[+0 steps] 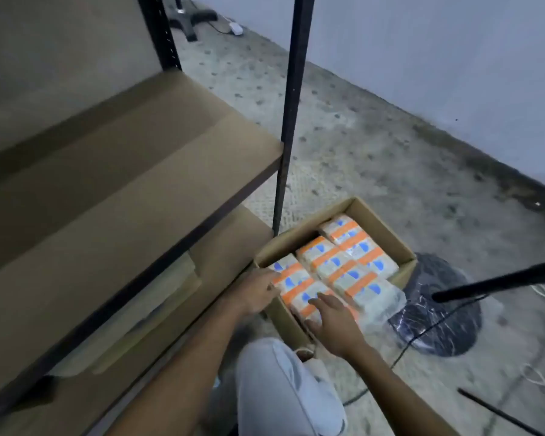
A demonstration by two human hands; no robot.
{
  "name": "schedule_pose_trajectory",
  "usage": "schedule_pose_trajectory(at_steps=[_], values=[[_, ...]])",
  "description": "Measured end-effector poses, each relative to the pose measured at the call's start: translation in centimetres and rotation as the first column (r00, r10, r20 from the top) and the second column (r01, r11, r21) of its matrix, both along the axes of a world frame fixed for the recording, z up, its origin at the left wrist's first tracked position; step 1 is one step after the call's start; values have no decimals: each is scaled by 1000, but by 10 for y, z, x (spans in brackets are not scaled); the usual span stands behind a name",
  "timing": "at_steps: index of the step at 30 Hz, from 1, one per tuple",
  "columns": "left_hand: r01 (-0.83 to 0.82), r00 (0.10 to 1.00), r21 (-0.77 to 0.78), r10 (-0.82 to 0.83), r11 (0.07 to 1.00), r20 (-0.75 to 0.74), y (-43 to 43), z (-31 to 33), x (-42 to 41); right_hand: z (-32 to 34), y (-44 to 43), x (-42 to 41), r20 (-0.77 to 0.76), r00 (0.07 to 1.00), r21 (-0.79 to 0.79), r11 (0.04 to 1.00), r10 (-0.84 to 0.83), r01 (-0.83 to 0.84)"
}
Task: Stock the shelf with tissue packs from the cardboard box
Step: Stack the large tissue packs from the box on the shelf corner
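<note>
Speckled concrete floor [375, 146] (cardboard box [386, 228], shelf [123, 171])

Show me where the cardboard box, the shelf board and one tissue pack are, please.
cardboard box [390, 237], head view, inner face of its far right wall.
shelf board [123, 184], head view, bare middle of the brown board.
far-corner tissue pack [344, 229], head view, its orange band.
</note>
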State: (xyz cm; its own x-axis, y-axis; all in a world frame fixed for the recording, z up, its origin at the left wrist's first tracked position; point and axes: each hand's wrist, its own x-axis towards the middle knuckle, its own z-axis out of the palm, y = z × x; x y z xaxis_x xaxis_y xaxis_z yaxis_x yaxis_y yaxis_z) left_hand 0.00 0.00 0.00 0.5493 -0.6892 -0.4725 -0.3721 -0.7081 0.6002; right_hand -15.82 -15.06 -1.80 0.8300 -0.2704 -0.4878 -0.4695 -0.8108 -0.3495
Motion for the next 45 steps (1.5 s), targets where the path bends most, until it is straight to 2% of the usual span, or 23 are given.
schedule_pose_trajectory(at_steps=[4, 7, 9, 13, 20, 26, 30, 34, 37, 45], values=[[236, 959, 25, -237, 971, 153, -22, -59, 13, -48, -1, 0, -7, 998, -160, 985, 60, -61], [407, 878, 68, -411, 911, 244, -37, -101, 19, -78, -2, -6, 13, 996, -313, 946, 94, -85], [490, 826, 106, -500, 865, 261, -42, -118, 21, -87, -6, -7, 65, 991, -381, 921, 114, -81], [533, 807, 108, -543, 839, 234, -42, -146, 23, -97, -14, -11, 78, 981, -425, 896, 175, -126], [509, 797, 110, -516, 854, 313, -43, -151, 19, -102, -20, -17, 154, 949, -497, 852, 275, -166], [470, 823, 77, -469, 879, 322, -42, -148, 5, -91, -25, -18, 251, 932, -417, 898, 261, -139], [410, 848, -78, -349, 909, 399, -40, -155, -6, -77, -31, -18, 329, 918, -338, 935, 220, -103], [302, 903, -291, -174, 908, 394, -39, -163, -18, -66, -36, -24, 371, 909, -270, 959, 189, -88], [232, 926, -406, -72, 884, 371, -40, -161, -30, -59, -36, -33, 378, 906, -278, 957, 189, -84], [187, 910, -557, 71, 809, 408, -38, -123, -45, -22, -30, -48, 485, 839, -406, 913, 248, -35]])
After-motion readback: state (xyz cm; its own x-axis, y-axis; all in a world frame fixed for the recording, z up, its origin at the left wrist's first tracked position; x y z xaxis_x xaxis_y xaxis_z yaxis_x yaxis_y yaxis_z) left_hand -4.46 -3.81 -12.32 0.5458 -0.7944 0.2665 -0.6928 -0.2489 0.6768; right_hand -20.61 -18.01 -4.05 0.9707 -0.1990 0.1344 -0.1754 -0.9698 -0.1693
